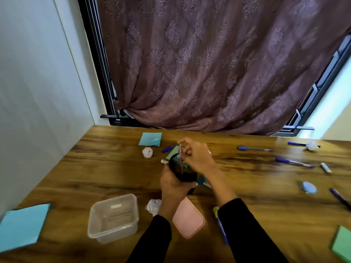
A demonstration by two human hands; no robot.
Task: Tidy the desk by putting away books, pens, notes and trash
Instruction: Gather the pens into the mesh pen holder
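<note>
The pen [181, 158] stands nearly upright with its lower end inside the black mesh pen holder [182, 170], near the middle of the wooden desk [117, 168]. Your right hand [197, 158] pinches the pen's top between fingertips, and your left hand [173, 184] wraps around the holder's lower wall, tilting it a little toward you. Keep that left grip firm so the light mesh cup does not skid or tip as the pen drops. Lower the pen until you judge its tip is near the bottom, then let go; releasing high likely makes it bounce or rattle out. Set the holder upright before you reach away. More pens [254, 149] lie well apart on the right side of the desk, and crumpled paper [147, 152] sits just left of the holder, so keep the holder within easy reach of both hands.
</note>
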